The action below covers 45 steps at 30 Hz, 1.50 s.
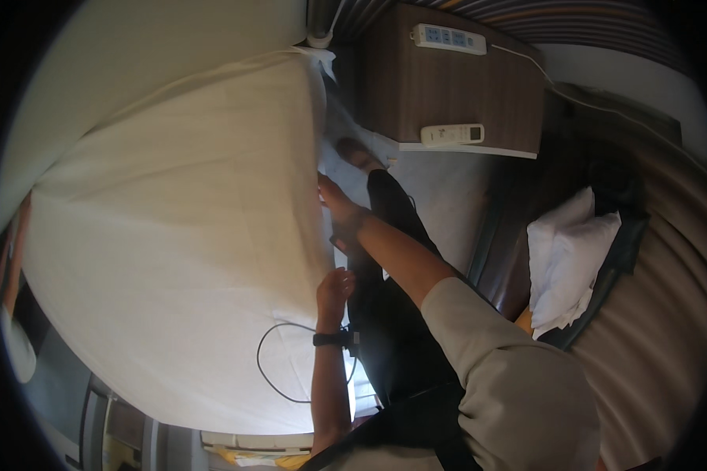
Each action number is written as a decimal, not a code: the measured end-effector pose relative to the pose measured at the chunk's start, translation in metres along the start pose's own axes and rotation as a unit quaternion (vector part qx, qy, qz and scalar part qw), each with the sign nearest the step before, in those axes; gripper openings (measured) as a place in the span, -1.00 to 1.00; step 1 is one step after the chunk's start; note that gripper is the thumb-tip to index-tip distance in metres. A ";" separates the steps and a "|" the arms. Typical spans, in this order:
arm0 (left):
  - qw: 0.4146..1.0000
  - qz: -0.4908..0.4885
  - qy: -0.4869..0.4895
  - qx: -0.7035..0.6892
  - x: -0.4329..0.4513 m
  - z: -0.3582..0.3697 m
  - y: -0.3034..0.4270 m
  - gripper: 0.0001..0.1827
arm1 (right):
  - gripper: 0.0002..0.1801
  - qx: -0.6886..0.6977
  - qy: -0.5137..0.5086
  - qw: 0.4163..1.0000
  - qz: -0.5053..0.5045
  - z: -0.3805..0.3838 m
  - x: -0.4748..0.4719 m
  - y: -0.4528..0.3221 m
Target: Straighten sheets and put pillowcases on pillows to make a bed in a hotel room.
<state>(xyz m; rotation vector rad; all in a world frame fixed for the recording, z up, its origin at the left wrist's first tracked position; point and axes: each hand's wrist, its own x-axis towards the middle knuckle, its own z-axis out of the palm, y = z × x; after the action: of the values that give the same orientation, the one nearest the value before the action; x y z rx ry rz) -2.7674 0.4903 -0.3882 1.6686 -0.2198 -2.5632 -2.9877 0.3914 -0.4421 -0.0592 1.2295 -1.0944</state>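
A white sheet covers the bed on my left, with light creases across it. My right hand is at the long side edge of the sheet, its fingertips partly hidden against that edge. Nearer to me, my left hand rests at the same edge with fingers loosely bent and nothing visible in them. A black wrist strap with a small device circles my left wrist. From there a thin dark cable loops over the sheet. Another dark band sits on my right wrist.
A brown wooden cabinet stands ahead on the right, bearing a white power strip and a remote control. White pillows lie on a dark green cloth to the right, beside a brown draped surface. My shoe is on the floor near the bed.
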 end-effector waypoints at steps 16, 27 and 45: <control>0.705 0.257 0.107 -0.652 0.216 0.000 -0.041 -0.55 | -0.52 0.054 0.086 0.991 0.084 -0.054 0.171 0.000; 0.673 0.269 0.142 -0.674 0.239 0.003 -0.031 -0.55 | -0.55 -0.009 0.101 0.990 0.099 -0.058 0.188 0.002; 0.710 0.237 0.205 -0.631 0.213 -0.001 -0.080 -0.55 | -0.59 -0.046 0.179 0.982 -0.027 -0.166 0.259 -0.094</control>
<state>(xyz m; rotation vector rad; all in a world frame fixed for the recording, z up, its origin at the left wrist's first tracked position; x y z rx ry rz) -2.8518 0.5393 -0.5936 1.2055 0.8300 -1.2097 -3.1947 0.2462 -0.6406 0.0356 1.6083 -1.1259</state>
